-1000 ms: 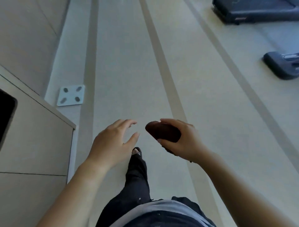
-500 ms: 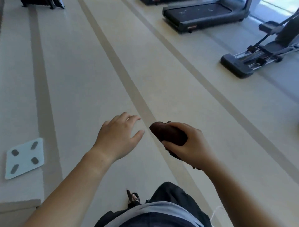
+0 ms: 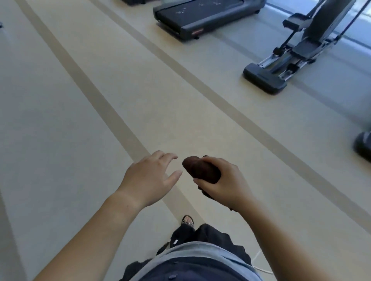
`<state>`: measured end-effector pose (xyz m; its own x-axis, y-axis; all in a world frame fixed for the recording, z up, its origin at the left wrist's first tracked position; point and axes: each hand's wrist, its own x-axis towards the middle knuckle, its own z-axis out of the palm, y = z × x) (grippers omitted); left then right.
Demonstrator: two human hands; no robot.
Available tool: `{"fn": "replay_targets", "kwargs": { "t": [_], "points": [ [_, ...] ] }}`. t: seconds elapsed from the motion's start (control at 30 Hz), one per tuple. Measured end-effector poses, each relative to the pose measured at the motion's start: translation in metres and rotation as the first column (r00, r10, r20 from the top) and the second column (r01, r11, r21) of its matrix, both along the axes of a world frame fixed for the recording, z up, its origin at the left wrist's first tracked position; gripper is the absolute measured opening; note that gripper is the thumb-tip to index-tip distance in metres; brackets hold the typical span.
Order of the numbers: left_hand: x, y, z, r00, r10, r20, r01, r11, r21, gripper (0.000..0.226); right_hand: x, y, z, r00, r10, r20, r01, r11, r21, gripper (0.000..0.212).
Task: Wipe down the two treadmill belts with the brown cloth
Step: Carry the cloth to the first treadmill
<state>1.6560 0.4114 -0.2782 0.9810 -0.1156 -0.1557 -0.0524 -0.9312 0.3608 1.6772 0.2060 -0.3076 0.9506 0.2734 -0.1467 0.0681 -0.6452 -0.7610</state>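
My right hand [image 3: 222, 184] is closed around the bunched brown cloth [image 3: 198, 170], held out in front of me above the floor. Just to its left, my left hand [image 3: 150, 178] is empty with its fingers spread. A dark treadmill [image 3: 200, 18] with a black belt stands far ahead at the top centre of the head view. The corner of a second dark machine [image 3: 132, 1] shows at the top edge, to its left; too little is visible to tell what it is.
An elliptical trainer [image 3: 291, 56] stands at the upper right, its dark base foot nearest me. Another dark base [image 3: 363, 146] pokes in at the right edge. The beige floor [image 3: 80, 140] has darker stripes running diagonally. My foot [image 3: 187, 221] is below my hands.
The view has swung right and forward: the counter and white floor scale on the left have left the view, and the treadmill and elliptical are closer. My hands keep the same pose.
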Motion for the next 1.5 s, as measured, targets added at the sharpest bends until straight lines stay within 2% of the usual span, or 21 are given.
{"fn": "replay_targets", "kwargs": {
  "t": [0.33, 0.47, 0.63, 0.93, 1.17, 1.5],
  "points": [
    [0.216, 0.104, -0.015, 0.965, 0.259, -0.036, -0.261, 0.964, -0.048, 0.044, 0.267, 0.101, -0.002, 0.975, 0.22, -0.038, -0.222, 0.975, -0.035, 0.039],
    [0.336, 0.144, -0.026, 0.979, 0.201, -0.021, -0.202, 0.978, -0.051, 0.044, 0.37, 0.142, -0.008, 0.984, 0.175, -0.033, -0.176, 0.984, -0.037, 0.04],
    [0.502, 0.182, -0.013, 0.999, 0.038, -0.004, -0.039, 0.999, -0.031, 0.044, 0.496, 0.173, 0.006, 0.998, 0.048, -0.034, -0.049, 0.998, -0.028, 0.038],
    [0.749, 0.197, -0.008, 0.988, -0.153, -0.008, 0.153, 0.988, -0.025, 0.043, 0.707, 0.194, 0.006, 0.987, -0.153, -0.043, 0.154, 0.988, 0.03, 0.037],
    [0.946, 0.208, -0.014, 0.996, -0.091, -0.017, 0.09, 0.996, -0.009, 0.043, 0.923, 0.204, -0.001, 0.994, -0.099, -0.034, 0.101, 0.994, 0.047, 0.037],
    [1.178, 0.246, -0.014, 1.0, 0.01, -0.019, -0.012, 0.996, -0.094, 0.042, 1.18, 0.245, 0.01, 0.999, -0.012, -0.039, 0.014, 0.999, 0.033, 0.033]
  ]
}}
